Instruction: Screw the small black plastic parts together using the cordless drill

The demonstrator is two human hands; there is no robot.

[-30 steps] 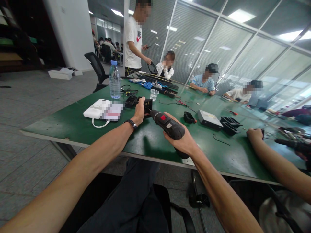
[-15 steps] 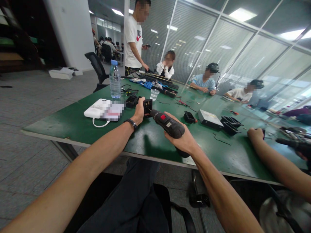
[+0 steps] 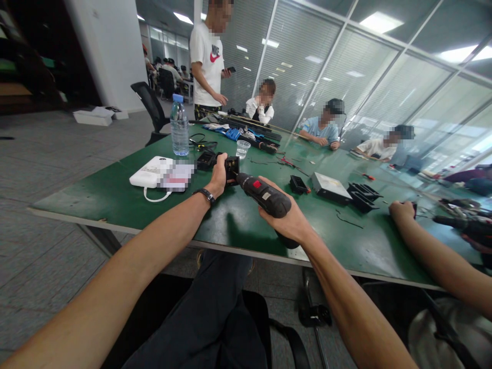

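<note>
My right hand (image 3: pixel 286 218) is wrapped round the grip of a black cordless drill (image 3: pixel 265 195) with a red mark on its body. The drill points left and away from me, its tip at the open face of a small black plastic box (image 3: pixel 232 169). That box is gripped by my left hand (image 3: pixel 218 177), fingers closed around its near side, above the green table (image 3: pixel 246 230). Whether the bit touches a screw inside is too small to tell. Just behind my left hand lies another black plastic part (image 3: pixel 206 160).
A water bottle (image 3: pixel 179 125), a white power bank (image 3: pixel 149 171) with a cable and a plastic cup (image 3: pixel 242 149) stand nearby. To the right are black boxes (image 3: pixel 363 197) and a silver case (image 3: pixel 329 187). A co-worker's arm (image 3: pixel 442 251) reaches in with another drill (image 3: pixel 461 225).
The view has shifted slightly. My hands, the drill and the black box keep nearly the same pose. The standing person's hand with the phone has risen a little.
</note>
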